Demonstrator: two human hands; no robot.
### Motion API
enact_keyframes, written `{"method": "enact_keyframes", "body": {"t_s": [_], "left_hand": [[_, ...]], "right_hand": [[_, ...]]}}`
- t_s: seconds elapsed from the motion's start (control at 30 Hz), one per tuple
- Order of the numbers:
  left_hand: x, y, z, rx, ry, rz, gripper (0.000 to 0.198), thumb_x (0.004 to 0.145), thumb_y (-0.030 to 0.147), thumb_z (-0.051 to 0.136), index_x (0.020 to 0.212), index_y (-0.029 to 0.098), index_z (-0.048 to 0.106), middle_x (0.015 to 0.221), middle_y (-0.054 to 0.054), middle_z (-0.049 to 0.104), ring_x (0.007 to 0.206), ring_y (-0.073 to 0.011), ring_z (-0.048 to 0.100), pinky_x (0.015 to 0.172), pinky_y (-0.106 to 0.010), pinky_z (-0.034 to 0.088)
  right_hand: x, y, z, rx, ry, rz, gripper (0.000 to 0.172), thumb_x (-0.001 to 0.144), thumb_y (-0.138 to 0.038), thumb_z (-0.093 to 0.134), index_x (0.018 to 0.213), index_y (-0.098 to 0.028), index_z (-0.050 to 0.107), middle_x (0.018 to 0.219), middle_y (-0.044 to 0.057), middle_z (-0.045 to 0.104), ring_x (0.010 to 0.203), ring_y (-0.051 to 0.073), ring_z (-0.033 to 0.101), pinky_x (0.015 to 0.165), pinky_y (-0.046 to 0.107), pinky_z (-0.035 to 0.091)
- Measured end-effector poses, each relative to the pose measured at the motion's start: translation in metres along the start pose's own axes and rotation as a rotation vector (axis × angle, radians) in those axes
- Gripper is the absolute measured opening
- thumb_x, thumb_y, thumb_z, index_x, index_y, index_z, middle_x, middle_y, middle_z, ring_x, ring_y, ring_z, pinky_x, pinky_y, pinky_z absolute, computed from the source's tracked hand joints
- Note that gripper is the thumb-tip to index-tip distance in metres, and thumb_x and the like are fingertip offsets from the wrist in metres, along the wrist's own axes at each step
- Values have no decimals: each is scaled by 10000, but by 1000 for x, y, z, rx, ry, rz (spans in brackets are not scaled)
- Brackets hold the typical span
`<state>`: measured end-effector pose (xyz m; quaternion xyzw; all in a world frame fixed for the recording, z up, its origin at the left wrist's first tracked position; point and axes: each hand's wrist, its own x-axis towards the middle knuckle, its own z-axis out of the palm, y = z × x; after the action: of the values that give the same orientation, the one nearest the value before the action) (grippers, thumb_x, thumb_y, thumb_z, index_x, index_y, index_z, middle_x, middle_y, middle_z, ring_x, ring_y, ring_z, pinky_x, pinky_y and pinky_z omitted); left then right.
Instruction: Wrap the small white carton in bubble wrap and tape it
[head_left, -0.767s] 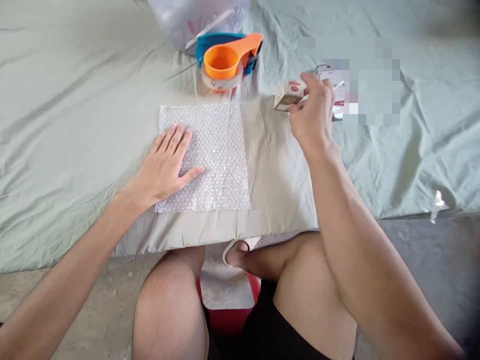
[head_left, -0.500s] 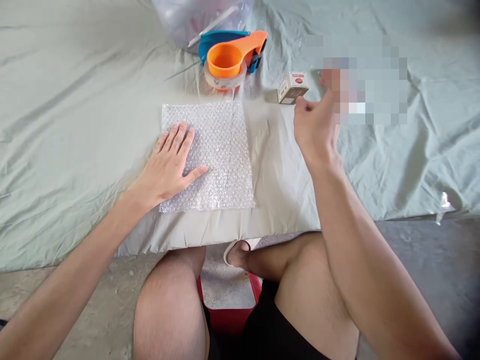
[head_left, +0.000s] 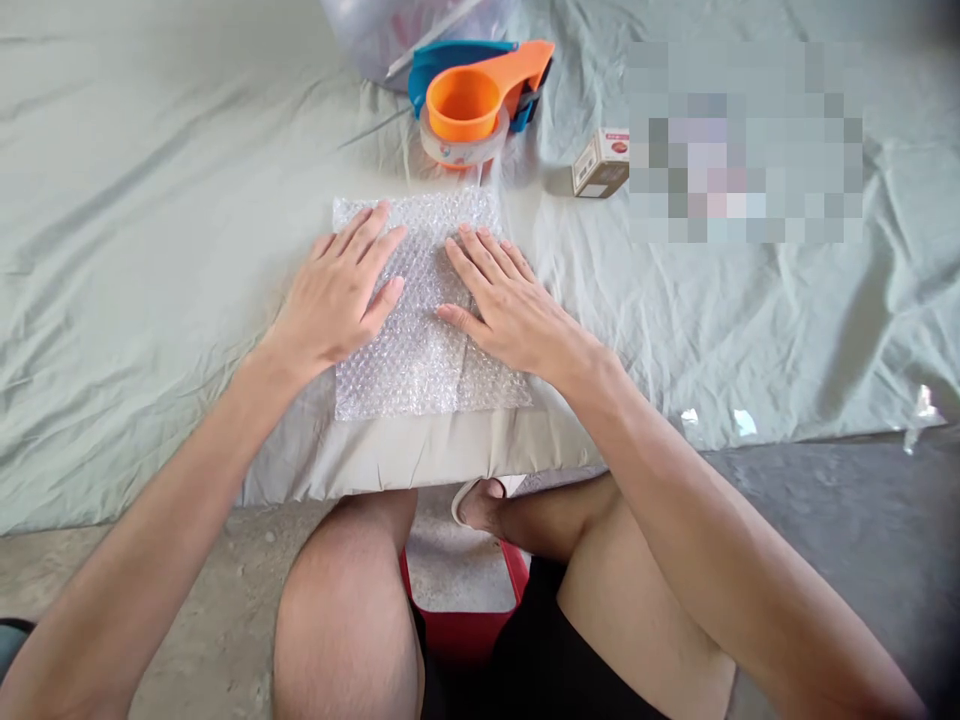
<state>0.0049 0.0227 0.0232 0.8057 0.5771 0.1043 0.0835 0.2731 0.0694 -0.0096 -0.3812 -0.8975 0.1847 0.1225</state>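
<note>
1. A cloth-draped desk (head_left: 187,180), its cover creased, stands over a bare grey floor (head_left: 840,510).
2. Near its front edge lies a bubble-wrap sheet (head_left: 420,370), the left hand (head_left: 337,290) on its left part, the right hand (head_left: 510,305) on its right, both spread palm-down and grasping nothing.
3. Good flattening here calls for light, even pressure from the middle outward (a hard push likely pops bubbles), with both sides square to the edge.
4. An orange tape dispenser (head_left: 465,122) beyond the sheet and a small box (head_left: 600,165) off its far right corner sit apart from both hands.
</note>
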Motion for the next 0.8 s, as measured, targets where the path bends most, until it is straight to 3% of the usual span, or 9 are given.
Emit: {"method": "enact_keyframes", "body": {"t_s": [0.23, 0.33, 0.4, 0.43, 0.5, 0.6, 0.7, 0.8], "left_hand": [[1, -26, 0, -21, -87, 41, 735, 1173, 564, 404, 1853, 301, 306, 1961, -65, 246, 1831, -366, 234, 1476, -628, 242], [-2, -24, -4, -40, 17, 48, 799, 1154, 564, 471, 1873, 340, 203, 1973, -32, 212, 1838, -353, 215, 1471, -606, 286], [-3, -22, -8, -38, 93, 51, 850, 1148, 568, 495, 1880, 318, 143, 1963, -42, 256, 1812, -351, 297, 1455, -592, 330], [-2, -21, -9, -29, 102, 55, 849, 1151, 577, 492, 1876, 280, 164, 1944, -67, 313, 1784, -361, 358, 1443, -597, 349], [-2, -23, -10, -6, 72, 65, 767, 1158, 592, 461, 1814, 209, 354, 1873, -112, 457, 1712, -388, 472, 1408, -627, 388], [-2, -28, -8, 14, 23, 61, 595, 1152, 583, 460, 1611, 244, 630, 1837, -84, 516, 1698, -411, 490, 1380, -659, 413], [-3, -35, -10, -4, 48, 25, 579, 1136, 570, 492, 1639, 306, 600, 1890, -11, 434, 1746, -376, 423, 1409, -639, 392], [-4, -42, -14, -15, 64, -34, 621, 1130, 572, 452, 1678, 296, 551, 1819, 16, 543, 1704, -336, 487, 1412, -643, 392]], "right_hand": [[-3, 3, -3, -46, -4, 13, 975, 1147, -830, 286, 1880, -189, 261, 1978, 144, 141, 1854, 365, 150, 1501, 658, 167], [-4, 2, -1, -61, 11, 41, 995, 1146, -826, 310, 1869, -144, 282, 1977, 169, 140, 1853, 378, 147, 1503, 641, 165], [-4, 2, 0, -49, 25, 47, 1003, 1142, -832, 327, 1875, -151, 260, 1975, 173, 159, 1850, 385, 160, 1496, 659, 180], [-4, 2, 1, -38, 34, 46, 998, 1140, -835, 331, 1880, -170, 248, 1973, 170, 176, 1848, 387, 170, 1490, 675, 190], [-5, 3, 1, -18, 46, 44, 959, 1143, -835, 332, 1881, -227, 256, 1970, 150, 214, 1844, 389, 192, 1479, 705, 204], [-7, 8, -2, -10, 42, 46, 925, 1140, -840, 340, 1864, -266, 319, 1979, 130, 189, 1845, 393, 183, 1475, 708, 212], [-8, 16, -9, -4, 23, 34, 910, 1151, -818, 341, 1868, -259, 311, 1981, 123, 182, 1847, 378, 184, 1485, 675, 211], [-7, 24, -15, -17, 9, 13, 860, 1171, -766, 361, 1862, -256, 326, 1959, 131, 268, 1833, 378, 243, 1480, 681, 217]]}}
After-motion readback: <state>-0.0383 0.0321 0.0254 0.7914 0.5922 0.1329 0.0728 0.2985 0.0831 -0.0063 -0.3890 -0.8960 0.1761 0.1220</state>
